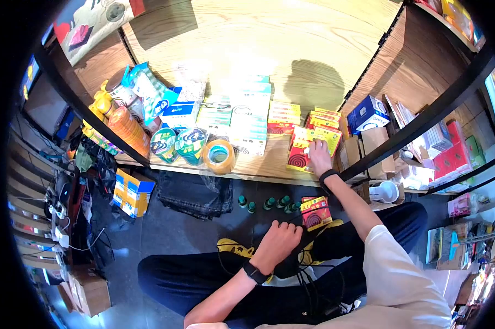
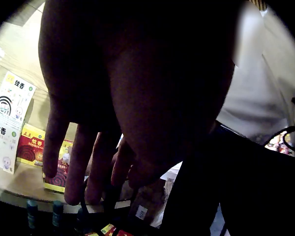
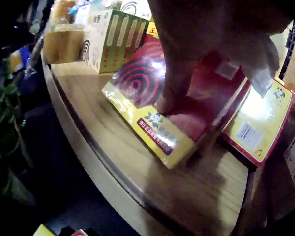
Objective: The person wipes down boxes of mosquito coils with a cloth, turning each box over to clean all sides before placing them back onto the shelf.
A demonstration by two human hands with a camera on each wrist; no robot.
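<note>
Head view: right hand (image 1: 320, 156) on a red-and-yellow box (image 1: 299, 147), near the front edge of the wooden shelf (image 1: 258, 168). Left hand (image 1: 277, 244) over the lap. Dark beam (image 1: 423, 119) on the right side; a rightward swing may knock the forearm on it. Tape roll (image 1: 209, 159) left of the box. Green-capped bottles (image 1: 269, 203) and a small box stack (image 1: 315, 215) on the floor; a dropped box could topple them

Left wrist view: fingers straight, slightly spread, no object seen in the grip. Dark cord (image 2: 84, 209) by the fingertips; snag risk if the hand lifts carelessly

Right wrist view: box pinched, thumb on its red face, other fingers over the far side; their contact is partly hidden. Glossy wrap could let it slip. Neighbouring box (image 3: 258, 125) stands close on the right, tilted; likely to be dragged or tipped if the fingers catch it
</note>
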